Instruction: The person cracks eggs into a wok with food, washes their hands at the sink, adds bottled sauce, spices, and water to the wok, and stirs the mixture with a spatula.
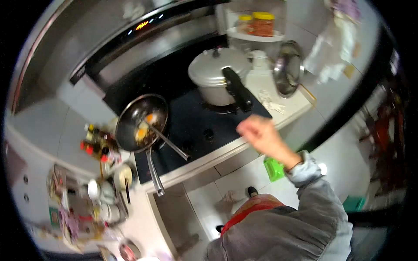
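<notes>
Right hand [257, 134] near the pressure cooker [213, 71]
It looks curled (through the blur, I can't tell whether it's closed); across the stove [187, 130], eggs [141, 132] sit in the wok [129, 116].

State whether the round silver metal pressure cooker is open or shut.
The pressure cooker is shut: its domed silver metal lid covers the whole top. Whether it is locked cannot be told.

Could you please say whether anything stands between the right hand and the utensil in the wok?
Nothing visible does: black cooktop lies below the gap between the right hand and the utensil; the pot stands aside.
</notes>
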### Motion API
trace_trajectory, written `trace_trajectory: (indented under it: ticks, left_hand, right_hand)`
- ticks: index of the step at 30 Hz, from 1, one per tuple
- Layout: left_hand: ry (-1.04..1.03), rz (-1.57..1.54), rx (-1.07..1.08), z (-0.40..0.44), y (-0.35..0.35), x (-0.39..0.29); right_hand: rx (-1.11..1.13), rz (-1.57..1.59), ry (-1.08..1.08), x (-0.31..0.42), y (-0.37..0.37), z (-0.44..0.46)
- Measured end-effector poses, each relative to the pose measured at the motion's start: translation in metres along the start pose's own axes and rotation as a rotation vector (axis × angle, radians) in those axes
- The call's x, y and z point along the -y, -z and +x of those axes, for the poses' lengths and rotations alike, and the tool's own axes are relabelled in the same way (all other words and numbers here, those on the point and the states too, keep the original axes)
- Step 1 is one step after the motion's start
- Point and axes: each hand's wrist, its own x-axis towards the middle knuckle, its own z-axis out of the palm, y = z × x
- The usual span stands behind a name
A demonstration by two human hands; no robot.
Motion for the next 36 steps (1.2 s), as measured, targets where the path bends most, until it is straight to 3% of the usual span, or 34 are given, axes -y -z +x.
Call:
trace_trajectory:
  ticks: [3,4,8,11,14,16,18,20,24,26,27,30,34,36]
  left_hand:
    - [-0.035,-0.136,-0.016,-0.031,0.002,-0.054]
    - [-0.011,0.045,0.058,-0.047,-0.002,-0.115]
    - [-0.030,-0.299,0.104,-0.091,-0.026,-0.235]
    - [-0.182,-0.348,0.119,-0.138,-0.048,-0.309]
    - [-0.186,-0.524,0.482,-0.183,-0.087,-0.362]
    - [-0.083,-0.670,0.585,-0.203,-0.112,-0.391]
    - [-0.158,-0.617,0.616,-0.218,-0.130,-0.397]
    - [-0.101,-0.723,0.644,-0.238,-0.131,-0.419]
    - [-0.206,-0.700,0.521,-0.262,-0.138,-0.445]
    - [-0.093,-0.696,0.467,-0.271,-0.140,-0.461]
    - [-0.085,-0.685,0.433,-0.278,-0.139,-0.472]
    - [-0.091,-0.616,0.370,-0.295,-0.137,-0.494]
    - [-0.135,-0.422,0.279,-0.312,-0.131,-0.510]
    - [-0.069,-0.457,0.291,-0.319,-0.127,-0.518]
  right_hand:
    - [-0.090,0.042,-0.048,-0.061,0.036,0.052]
    - [-0.107,-0.002,-0.004,-0.080,0.049,0.068]
    - [-0.098,0.037,-0.139,-0.135,0.087,0.118]
    - [-0.134,-0.011,-0.154,-0.162,0.105,0.133]
    - [-0.166,-0.024,-0.168,-0.172,0.111,0.135]
    - [-0.227,-0.177,-0.092,-0.185,0.129,0.134]
    - [-0.247,-0.363,-0.071,-0.177,0.151,0.144]
    - [-0.254,-0.451,-0.057,-0.195,0.173,0.164]
    - [-0.286,-0.576,-0.166,-0.250,0.208,0.227]
    - [-0.320,-0.648,-0.126,-0.278,0.216,0.272]
    - [-0.242,-0.664,-0.208,-0.291,0.221,0.294]
    - [-0.275,-0.731,-0.085,-0.322,0.224,0.357]
    - [-0.051,-0.904,-0.194,-0.351,0.227,0.434]
    - [0.131,-0.864,-0.353,-0.353,0.227,0.457]
